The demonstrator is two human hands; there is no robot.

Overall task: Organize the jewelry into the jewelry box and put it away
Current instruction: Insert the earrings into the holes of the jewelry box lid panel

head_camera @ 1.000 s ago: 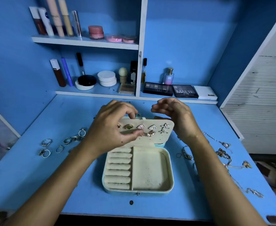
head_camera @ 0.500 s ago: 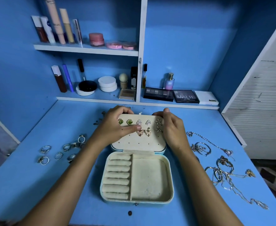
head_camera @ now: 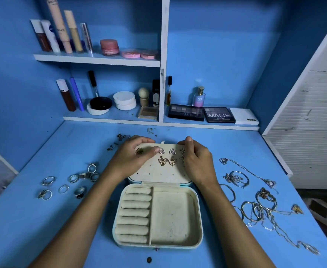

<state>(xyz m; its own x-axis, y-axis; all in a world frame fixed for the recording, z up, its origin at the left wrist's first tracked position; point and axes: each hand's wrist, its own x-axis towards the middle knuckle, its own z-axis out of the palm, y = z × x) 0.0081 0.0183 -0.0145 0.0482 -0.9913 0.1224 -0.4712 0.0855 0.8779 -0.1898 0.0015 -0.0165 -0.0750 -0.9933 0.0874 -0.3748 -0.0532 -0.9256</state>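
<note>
left hand (head_camera: pixel 133 157) and right hand (head_camera: pixel 195 159) forward, fingers curled, thumbs gripping, forearms converging

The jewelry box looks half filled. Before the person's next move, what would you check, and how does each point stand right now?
1. Jewelry box open, lid panel reachable: ok.
2. Earrings seated on the panel: ok for those showing; backs cannot tell.
3. Left hand grips the lid's far left edge, right hand its far right edge, so the lid is steadied: ok.
4. Ring rolls filled: not ok, rings lie on the desk to the left.
5. Necklaces stored: not ok, tangled on the desk to the right.
6. Big compartment free for them: ok.
</note>
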